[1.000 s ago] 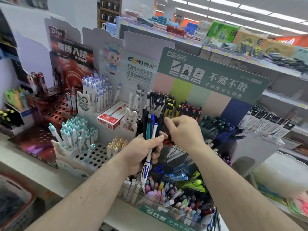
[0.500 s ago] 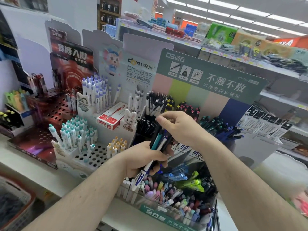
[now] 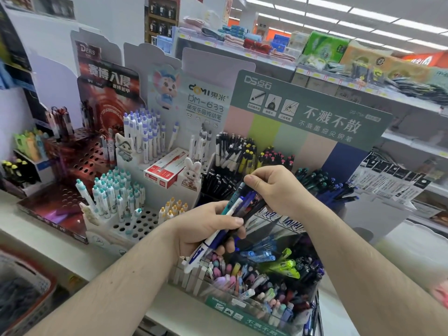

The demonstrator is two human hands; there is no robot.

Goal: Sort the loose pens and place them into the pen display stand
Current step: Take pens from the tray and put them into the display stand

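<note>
Head view: "DOMI DM-633" stand point(image 3: 206, 103) (pens point(image 3: 238, 206) in hands)

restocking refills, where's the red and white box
In the head view, left of centre: the red and white box lies on the white stand, beside the rabbit figure, behind the left hand.

Left hand point(image 3: 206, 229) gripping pen bundle point(image 3: 232, 209), right hand point(image 3: 274, 187) pinching its top.

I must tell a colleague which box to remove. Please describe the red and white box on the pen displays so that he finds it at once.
Start at the pale display stand with the cartoon mouse card. On its white step, between the purple-capped white pens and the white rabbit figure, lies the flat red and white cardboard box. It is the only box among standing pens.
</note>
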